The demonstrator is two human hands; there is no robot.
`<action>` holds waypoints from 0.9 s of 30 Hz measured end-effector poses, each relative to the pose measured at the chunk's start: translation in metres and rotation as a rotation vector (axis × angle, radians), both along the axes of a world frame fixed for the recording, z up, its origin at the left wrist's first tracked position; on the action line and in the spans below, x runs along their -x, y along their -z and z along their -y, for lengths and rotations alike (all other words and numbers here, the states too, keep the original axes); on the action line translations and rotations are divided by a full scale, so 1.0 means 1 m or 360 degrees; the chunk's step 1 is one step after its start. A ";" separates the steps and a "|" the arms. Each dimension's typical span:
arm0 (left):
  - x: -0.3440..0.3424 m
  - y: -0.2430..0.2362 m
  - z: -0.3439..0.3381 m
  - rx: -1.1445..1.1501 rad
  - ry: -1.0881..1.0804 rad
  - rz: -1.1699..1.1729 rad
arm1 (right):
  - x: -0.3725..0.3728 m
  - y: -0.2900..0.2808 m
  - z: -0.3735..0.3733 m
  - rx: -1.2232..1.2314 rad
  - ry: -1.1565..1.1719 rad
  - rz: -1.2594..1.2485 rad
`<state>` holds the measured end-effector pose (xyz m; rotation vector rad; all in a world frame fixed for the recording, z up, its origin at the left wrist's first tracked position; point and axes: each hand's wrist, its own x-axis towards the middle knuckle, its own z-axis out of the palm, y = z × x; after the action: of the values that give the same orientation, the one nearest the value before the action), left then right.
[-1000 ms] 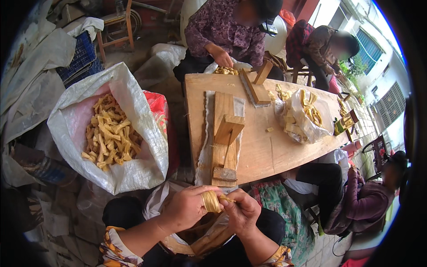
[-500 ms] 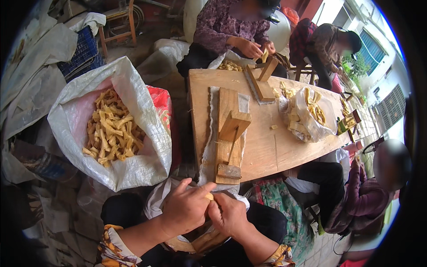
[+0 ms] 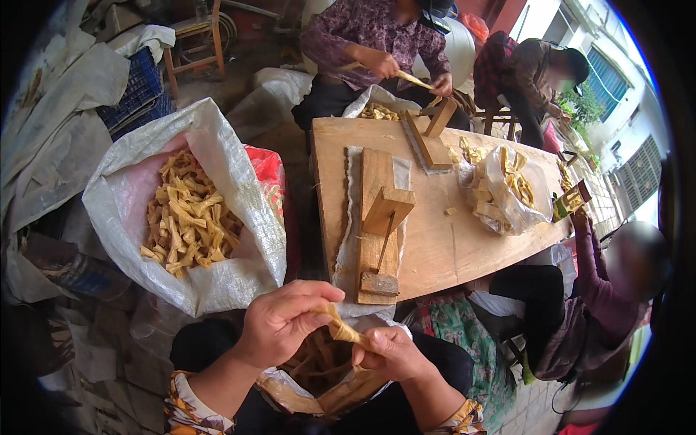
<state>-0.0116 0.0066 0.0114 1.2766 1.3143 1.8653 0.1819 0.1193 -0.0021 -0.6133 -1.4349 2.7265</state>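
My left hand (image 3: 279, 326) pinches the upper end of a yellow knotted strip (image 3: 342, 330), and my right hand (image 3: 384, 355) grips its lower end. Both are held over an open sack (image 3: 322, 362) between my knees, which has more tan strips in it. Just beyond them, on the wooden board (image 3: 442, 254), a wooden jig with an upright block (image 3: 388, 210) and a thin rod lies on a white cloth. To my left stands a large white woven sack (image 3: 109, 196) full of knotted pieces (image 3: 188, 217).
A co-worker (image 3: 377, 43) across the board holds a strip in both hands. Another (image 3: 529, 80) bends over at the back right; a third (image 3: 594, 319) sits at the right. A second jig (image 3: 435, 148), a bag of strips (image 3: 507, 192), blue crates (image 3: 141, 94) and a chair (image 3: 196, 58) are around.
The knot in my hands has lengthened out between them, with my left hand moved leftward. The co-worker opposite has raised a strip; the one at the right has reached toward the board's end.
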 end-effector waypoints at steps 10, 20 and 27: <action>-0.009 0.006 0.004 0.0598 0.0609 0.0852 | -0.002 -0.016 -0.006 -0.0402 0.0310 0.0333; -0.009 0.026 -0.067 0.0374 -0.0061 0.0565 | 0.033 -0.019 -0.054 -0.1941 0.1173 0.0281; 0.001 0.035 -0.065 0.0486 -0.0603 -0.0121 | 0.038 0.004 -0.072 -0.2276 0.1379 0.0341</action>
<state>-0.0131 0.0714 -0.0240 0.9985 1.9054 1.7719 0.1434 0.1916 -0.0057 -0.9741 -1.9577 0.6780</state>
